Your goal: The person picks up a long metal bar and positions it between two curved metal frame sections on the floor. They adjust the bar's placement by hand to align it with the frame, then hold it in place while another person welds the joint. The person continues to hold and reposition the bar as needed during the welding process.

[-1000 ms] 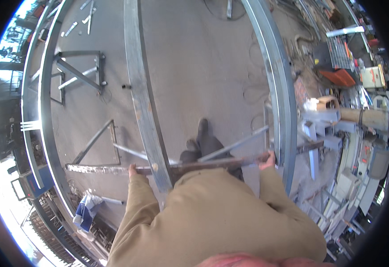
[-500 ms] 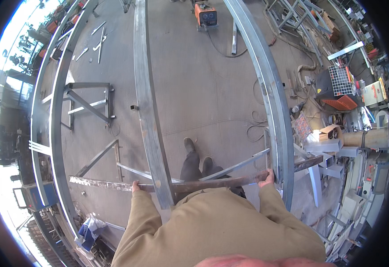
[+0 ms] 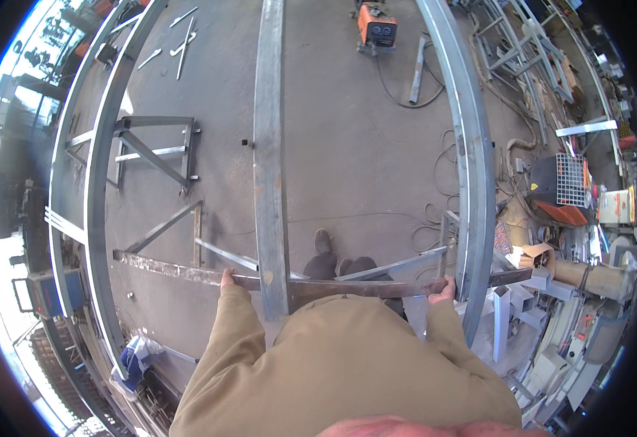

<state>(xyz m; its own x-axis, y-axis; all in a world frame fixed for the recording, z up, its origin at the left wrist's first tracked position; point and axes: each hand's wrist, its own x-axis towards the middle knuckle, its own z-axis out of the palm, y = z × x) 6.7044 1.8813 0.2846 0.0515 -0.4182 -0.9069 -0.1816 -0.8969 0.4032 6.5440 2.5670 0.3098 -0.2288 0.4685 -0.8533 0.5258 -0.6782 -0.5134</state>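
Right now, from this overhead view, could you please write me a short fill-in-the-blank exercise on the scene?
1. Of the left hand and the right hand, ____ hold the long brown bar.
2. The grey beam passing between the hands runs nearer to the ____ hand.
3. The boxy machine near the picture's top edge has an ____ casing.
4. The blue-and-white bundle lies toward the picture's lower ____ corner.

Missing words: both; left; orange; left.

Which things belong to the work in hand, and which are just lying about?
Apparently in use:
dark worn bar, held by left hand and right hand
grey beam crossing it in view

Apparently lying about:
thin metal pieces
cardboard box
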